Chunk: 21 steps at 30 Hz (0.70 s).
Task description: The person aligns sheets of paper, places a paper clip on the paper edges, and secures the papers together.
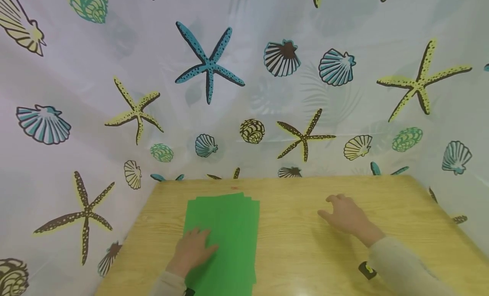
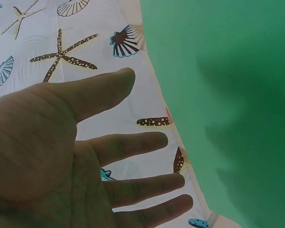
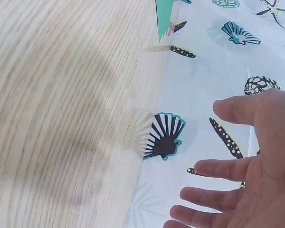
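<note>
A loose stack of green paper sheets (image 1: pixel 229 228) lies on the wooden table, its edges slightly fanned out. Over the stack's left side is my left hand (image 1: pixel 192 250), fingers spread and holding nothing. In the left wrist view the same left hand (image 2: pixel 85 152) has its thumb and fingers extended beside the green sheets (image 2: pixel 228 95), apart from them. My right hand (image 1: pixel 345 215) hovers above the bare wood to the right, empty. The right wrist view shows that right hand (image 3: pixel 256 175) with fingers relaxed and parted, and a sliver of the green sheets (image 3: pixel 164 16) at the top.
A pale wood-grain table (image 1: pixel 298 245) spans the space below. White fabric (image 1: pixel 244 92) printed with starfish and shells hangs along its back and sides. A small red mark or object (image 1: pixel 234 188) lies just behind the stack.
</note>
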Motion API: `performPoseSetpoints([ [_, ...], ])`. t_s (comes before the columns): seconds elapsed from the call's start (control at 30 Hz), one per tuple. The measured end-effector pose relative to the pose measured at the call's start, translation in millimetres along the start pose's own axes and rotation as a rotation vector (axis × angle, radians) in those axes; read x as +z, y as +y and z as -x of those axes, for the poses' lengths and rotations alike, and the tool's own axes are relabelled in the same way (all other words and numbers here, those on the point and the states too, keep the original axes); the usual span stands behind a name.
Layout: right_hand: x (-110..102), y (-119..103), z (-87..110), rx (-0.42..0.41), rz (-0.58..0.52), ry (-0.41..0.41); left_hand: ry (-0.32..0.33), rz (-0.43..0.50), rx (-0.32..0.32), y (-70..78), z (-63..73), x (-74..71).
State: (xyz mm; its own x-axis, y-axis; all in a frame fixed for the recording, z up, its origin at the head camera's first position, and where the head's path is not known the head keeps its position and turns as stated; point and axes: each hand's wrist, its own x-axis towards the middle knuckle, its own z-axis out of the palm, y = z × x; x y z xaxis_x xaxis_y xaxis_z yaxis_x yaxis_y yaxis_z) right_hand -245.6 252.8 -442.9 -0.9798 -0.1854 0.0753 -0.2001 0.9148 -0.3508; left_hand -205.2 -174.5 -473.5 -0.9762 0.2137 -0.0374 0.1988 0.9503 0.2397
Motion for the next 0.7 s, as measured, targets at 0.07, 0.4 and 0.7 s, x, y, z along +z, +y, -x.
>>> performPoseSetpoints([
  [0.07, 1, -5, -0.8, -0.012, 0.0, -0.006, -0.004, 0.009, -0.013, -2.8, 3.6, 1.6],
  [0.4, 9, -25, -7.0, -0.043, -0.001, -0.011, -0.002, -0.001, -0.045, -9.8, 19.7, 9.5],
  [0.7, 21, -40, -10.9, -0.047, 0.017, -0.032, 0.049, -0.035, 0.014, -9.4, 30.8, 7.2],
])
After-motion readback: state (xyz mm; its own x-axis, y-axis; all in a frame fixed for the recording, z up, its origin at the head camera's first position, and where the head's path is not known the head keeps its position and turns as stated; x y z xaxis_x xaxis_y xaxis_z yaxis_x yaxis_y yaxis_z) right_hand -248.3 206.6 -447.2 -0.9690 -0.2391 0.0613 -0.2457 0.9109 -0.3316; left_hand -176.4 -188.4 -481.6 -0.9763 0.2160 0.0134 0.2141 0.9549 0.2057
